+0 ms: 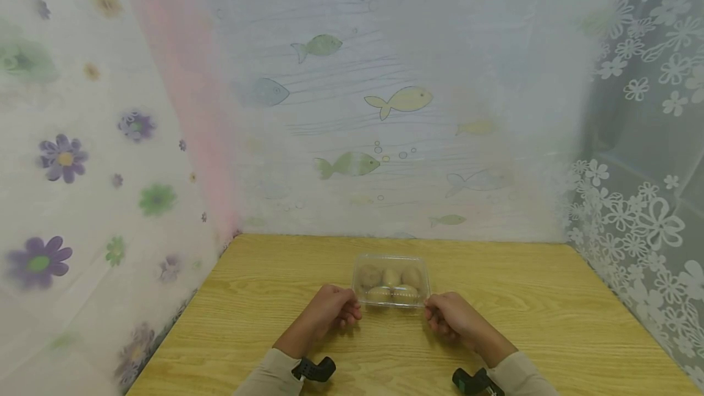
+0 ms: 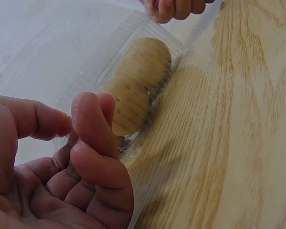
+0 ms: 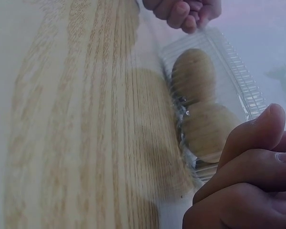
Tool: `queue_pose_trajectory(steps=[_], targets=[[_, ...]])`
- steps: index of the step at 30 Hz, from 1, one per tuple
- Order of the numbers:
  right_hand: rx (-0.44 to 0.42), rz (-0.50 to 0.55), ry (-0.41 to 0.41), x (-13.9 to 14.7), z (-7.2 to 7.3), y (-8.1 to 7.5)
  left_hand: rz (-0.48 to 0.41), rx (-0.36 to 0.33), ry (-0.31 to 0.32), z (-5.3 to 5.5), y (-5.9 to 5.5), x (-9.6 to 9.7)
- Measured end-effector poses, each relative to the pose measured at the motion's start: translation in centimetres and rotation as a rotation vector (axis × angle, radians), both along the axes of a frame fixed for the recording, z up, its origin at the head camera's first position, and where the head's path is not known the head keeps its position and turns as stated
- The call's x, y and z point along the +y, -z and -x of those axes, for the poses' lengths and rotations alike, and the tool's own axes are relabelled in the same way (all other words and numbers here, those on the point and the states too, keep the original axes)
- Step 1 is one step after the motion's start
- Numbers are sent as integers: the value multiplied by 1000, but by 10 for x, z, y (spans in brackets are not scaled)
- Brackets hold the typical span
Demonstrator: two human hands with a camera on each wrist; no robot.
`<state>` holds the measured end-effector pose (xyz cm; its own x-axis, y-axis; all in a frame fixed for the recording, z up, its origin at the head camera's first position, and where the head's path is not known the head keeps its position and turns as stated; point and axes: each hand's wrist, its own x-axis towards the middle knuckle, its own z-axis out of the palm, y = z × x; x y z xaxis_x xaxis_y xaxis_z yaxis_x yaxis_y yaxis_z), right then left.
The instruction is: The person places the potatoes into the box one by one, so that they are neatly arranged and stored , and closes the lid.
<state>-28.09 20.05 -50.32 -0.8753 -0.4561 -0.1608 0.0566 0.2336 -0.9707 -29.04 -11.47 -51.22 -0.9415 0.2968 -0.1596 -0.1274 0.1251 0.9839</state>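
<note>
A clear plastic clamshell container (image 1: 363, 306), its lid down, holds several potatoes (image 1: 392, 278) near the middle of the table. At its front left corner my left hand (image 1: 334, 307) pinches the edge between thumb and finger, the other fingers curled. My right hand (image 1: 452, 318) grips the front right corner in much the same way. Through the wall, two potatoes (image 2: 143, 62) show clearly in the left wrist view. The right wrist view has the container's ridged rim (image 3: 245, 90) beside the curled fingers; the right thumb's contact is partly hidden there.
The wood-grain table (image 1: 286, 261) runs back to a pale curtain (image 1: 341, 200) printed with fish. Flowered sheets hang along the left (image 1: 99, 212) and right (image 1: 621, 225) sides. Dark wrist devices (image 1: 315, 370) sit on both forearms.
</note>
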Motion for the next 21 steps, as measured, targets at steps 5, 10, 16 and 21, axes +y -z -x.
queue_pose_trajectory(steps=[5, 10, 16, 21], targets=[[2, 7, -5, 0, 0, 0, -1, -1, 0, 0, 0, 0], [4, 4, 10, -1, 0, 0, 8, 2, 2, 1, 1, 0], [9, -14, 40, -3, -1, 0, 18, -5, -9, 0, 0, 0], [9, -25, 62, -4, -1, 0, 32, 0, -37, -1, -2, 0]])
